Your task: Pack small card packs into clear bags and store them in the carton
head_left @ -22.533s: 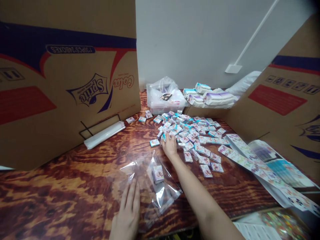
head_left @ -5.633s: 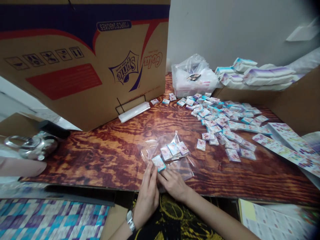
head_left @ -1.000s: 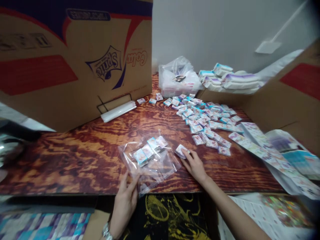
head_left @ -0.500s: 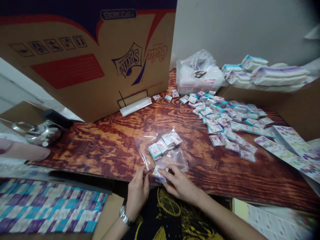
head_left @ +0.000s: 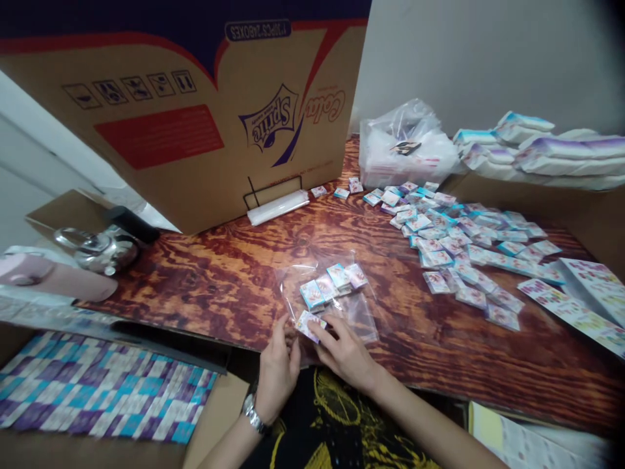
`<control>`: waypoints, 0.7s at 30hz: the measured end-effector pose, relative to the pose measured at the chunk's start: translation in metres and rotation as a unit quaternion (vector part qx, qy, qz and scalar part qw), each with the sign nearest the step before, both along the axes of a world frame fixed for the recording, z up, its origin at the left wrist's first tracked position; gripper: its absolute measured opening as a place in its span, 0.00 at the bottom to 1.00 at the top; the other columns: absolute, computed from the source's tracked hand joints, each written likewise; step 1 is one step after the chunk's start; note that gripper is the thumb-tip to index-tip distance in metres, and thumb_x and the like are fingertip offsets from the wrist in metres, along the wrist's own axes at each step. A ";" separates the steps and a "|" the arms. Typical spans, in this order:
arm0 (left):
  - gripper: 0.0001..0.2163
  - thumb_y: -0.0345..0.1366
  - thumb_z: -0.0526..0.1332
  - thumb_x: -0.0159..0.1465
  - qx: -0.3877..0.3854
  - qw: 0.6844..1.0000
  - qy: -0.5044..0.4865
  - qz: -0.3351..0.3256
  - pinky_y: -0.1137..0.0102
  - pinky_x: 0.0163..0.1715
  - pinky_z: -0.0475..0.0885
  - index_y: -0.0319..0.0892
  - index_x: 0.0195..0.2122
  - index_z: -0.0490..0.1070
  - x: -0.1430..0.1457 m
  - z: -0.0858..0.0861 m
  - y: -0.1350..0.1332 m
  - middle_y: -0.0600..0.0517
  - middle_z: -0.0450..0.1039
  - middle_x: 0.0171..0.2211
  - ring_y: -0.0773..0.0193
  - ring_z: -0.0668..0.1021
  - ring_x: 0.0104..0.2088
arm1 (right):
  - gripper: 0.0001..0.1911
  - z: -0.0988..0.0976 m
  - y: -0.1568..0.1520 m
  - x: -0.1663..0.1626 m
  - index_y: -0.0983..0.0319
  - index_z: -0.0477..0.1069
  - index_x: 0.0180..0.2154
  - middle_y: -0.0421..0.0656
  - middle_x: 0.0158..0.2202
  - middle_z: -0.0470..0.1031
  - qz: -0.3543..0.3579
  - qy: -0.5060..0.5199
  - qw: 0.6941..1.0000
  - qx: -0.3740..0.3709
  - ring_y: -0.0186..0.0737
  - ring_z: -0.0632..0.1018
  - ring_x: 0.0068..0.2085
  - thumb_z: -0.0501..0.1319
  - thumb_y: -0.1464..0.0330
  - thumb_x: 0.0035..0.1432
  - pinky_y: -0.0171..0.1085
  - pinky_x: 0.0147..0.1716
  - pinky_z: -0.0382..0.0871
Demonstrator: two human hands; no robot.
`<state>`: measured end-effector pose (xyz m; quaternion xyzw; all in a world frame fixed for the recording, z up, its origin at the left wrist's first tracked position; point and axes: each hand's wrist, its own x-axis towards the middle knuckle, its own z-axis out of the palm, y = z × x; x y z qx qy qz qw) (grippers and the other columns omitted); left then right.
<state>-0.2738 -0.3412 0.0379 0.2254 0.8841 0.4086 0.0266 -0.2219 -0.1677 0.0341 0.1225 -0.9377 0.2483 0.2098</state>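
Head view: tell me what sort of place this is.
Probably a packing workroom: a big printed carton, a spread of loose little boxes and a clear plastic bag share one wooden table.

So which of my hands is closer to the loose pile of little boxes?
Right. The right hand holds a small box below and left of the pile in view; the left hand is farther left, at the near edge of the clear bag.

Small printed box (head_left: 308,323) partly covered by the right hand (head_left: 347,352), grip of the left hand (head_left: 279,365) on the clear plastic bag (head_left: 364,318) unclear, print on scattered boxes (head_left: 432,246) too small to read, Sprite Cola carton (head_left: 161,208) cut off by the top edge, pink bottle (head_left: 73,280) by the left
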 end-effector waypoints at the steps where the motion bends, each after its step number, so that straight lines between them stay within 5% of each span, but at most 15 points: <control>1: 0.21 0.30 0.51 0.63 -0.014 1.000 0.014 -0.003 0.68 0.38 0.74 0.41 0.58 0.52 -0.001 0.001 0.001 0.46 0.71 0.41 0.64 0.77 0.38 | 0.24 -0.003 0.001 0.001 0.60 0.60 0.57 0.53 0.47 0.65 0.005 0.004 1.000 0.002 0.47 0.70 0.49 0.54 0.74 0.58 0.45 0.46 0.71; 4: 0.20 0.29 0.52 0.62 -0.060 0.996 0.066 0.003 0.64 0.41 0.73 0.41 0.56 0.55 -0.006 0.002 0.005 0.43 0.66 0.47 0.59 0.75 0.44 | 0.24 -0.008 0.005 0.003 0.59 0.61 0.57 0.52 0.47 0.66 0.012 0.007 1.000 0.000 0.46 0.71 0.49 0.55 0.74 0.58 0.45 0.46 0.72; 10: 0.11 0.29 0.52 0.63 -0.129 0.980 0.149 0.024 0.69 0.33 0.74 0.41 0.46 0.65 -0.013 -0.005 0.012 0.45 0.65 0.44 0.62 0.75 0.37 | 0.25 -0.013 0.006 0.007 0.59 0.60 0.57 0.51 0.48 0.66 0.017 0.006 1.000 -0.010 0.45 0.71 0.48 0.56 0.75 0.57 0.44 0.46 0.72; 21: 0.09 0.32 0.50 0.66 -0.075 0.982 0.174 0.006 0.73 0.36 0.72 0.42 0.43 0.68 -0.014 -0.001 0.009 0.49 0.70 0.36 0.66 0.76 0.35 | 0.25 -0.005 0.005 -0.002 0.58 0.63 0.56 0.51 0.46 0.67 0.013 0.015 0.999 0.031 0.44 0.71 0.46 0.53 0.77 0.56 0.44 0.44 0.72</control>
